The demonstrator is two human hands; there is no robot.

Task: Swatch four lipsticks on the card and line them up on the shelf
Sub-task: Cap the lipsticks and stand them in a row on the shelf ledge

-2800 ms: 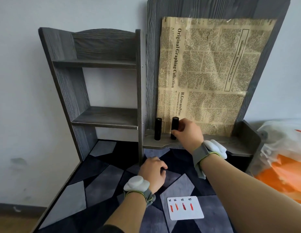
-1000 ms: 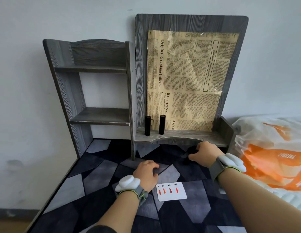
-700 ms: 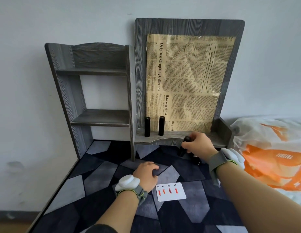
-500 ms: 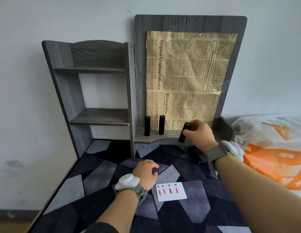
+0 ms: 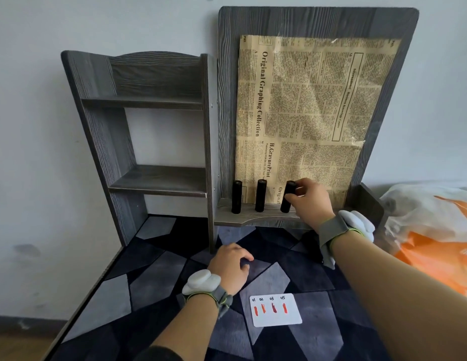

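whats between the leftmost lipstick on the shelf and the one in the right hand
One black lipstick, upright on the shelf, apart from both, as the head view shows.

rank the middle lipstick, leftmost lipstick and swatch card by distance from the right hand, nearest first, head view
1. middle lipstick, on the shelf just left of the right hand
2. leftmost lipstick, farther left on the shelf
3. swatch card, down on the mat

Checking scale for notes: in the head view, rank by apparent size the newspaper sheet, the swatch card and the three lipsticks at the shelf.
1. newspaper sheet.
2. swatch card, though nearer the camera.
3. left lipstick, middle lipstick and right lipstick, held by the right hand: alike, not ranked.
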